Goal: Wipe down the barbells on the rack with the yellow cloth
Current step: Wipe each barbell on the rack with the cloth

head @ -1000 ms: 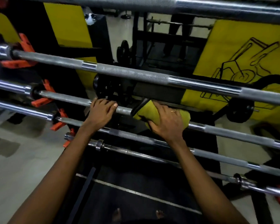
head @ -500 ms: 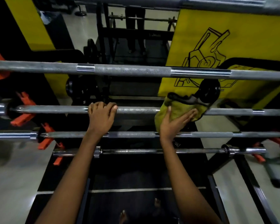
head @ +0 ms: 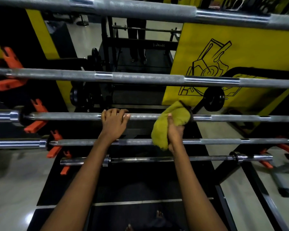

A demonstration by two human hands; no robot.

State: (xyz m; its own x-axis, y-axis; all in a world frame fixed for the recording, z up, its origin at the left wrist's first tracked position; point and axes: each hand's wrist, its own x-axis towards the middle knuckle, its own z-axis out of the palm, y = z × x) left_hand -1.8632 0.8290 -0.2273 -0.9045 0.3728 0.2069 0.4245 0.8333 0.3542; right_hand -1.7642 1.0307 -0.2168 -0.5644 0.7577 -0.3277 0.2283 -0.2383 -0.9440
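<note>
Five steel barbells lie level across the rack, one below another. The left hand [head: 113, 125] hooks its curled fingers over the third bar [head: 70, 116], gripping it where the dull, knurled grey gives way to a smooth, shiny band. Just to the right on the same bar, the right hand [head: 175, 132] clutches the cloth [head: 160, 130], a soft, nubby, mustard-yellow rag bunched into a thick wad with a dark edge at its top. The wad is pressed against the third bar and wraps over it, and its loose lower end hangs down across the fourth bar [head: 83, 142], which both forearms cross. The top bar [head: 148, 10] and the second bar [head: 140, 78] show the same pattern of rough knurling broken by polished rings. The lowest bar [head: 148, 159] is thinner and glossier, with a round collar [head: 106, 160] near the left forearm. Angular orange hooks [head: 36, 125] of matte plastic cradle the bar ends on the left. Behind the bars stands a flat yellow panel [head: 257, 52] with a black line drawing, and a round black plate [head: 213, 99] sits before it. The floor [head: 12, 189] is pale and glossy.
</note>
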